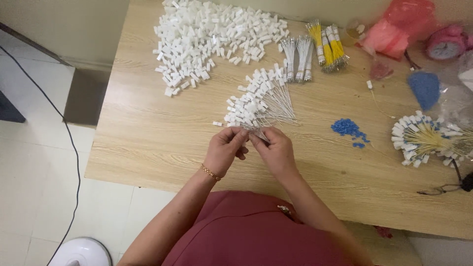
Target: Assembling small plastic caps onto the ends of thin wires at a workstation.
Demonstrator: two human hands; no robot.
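Observation:
My left hand [225, 149] and my right hand [275, 149] meet over the wooden table [148, 133], fingertips pinched together on a small white plastic connector with a thin white wire [248, 130]. Just beyond my fingers lies a fan-shaped bunch of white wires with white connectors [258, 98] on their ends. A gold bracelet [210, 172] circles my left wrist.
A big heap of loose white connectors [212, 34] covers the far left of the table. Bundles of white wires [297, 56] and yellow wires [327, 47] lie behind. Small blue pieces [349, 129], a fan of yellow wires with connectors [426, 138], pink bags [399, 24] and a pink clock [446, 43] sit right.

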